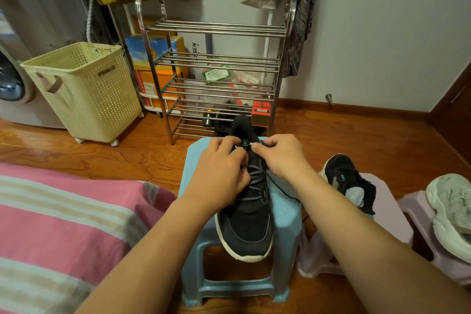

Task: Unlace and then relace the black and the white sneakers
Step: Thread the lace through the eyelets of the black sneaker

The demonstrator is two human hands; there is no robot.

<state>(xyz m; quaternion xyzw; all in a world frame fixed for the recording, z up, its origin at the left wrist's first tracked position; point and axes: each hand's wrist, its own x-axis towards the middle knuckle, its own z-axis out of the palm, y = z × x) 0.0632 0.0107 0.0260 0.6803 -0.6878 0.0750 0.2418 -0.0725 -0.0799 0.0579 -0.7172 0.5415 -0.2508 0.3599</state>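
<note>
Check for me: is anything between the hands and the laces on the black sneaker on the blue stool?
Nothing visible. Both the left hand and right hand are already on the black sneaker, fingers at its laces near the tongue.

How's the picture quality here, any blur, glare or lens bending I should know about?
Head view: dim, warm indoor light; wide-angle bending bows the metal shoe rack and stretches the forearms at the bottom edge; the black sneaker on the blue stool is fairly sharp; soft blur on the left hand and right hand; mild glare on the wooden floor.
</note>
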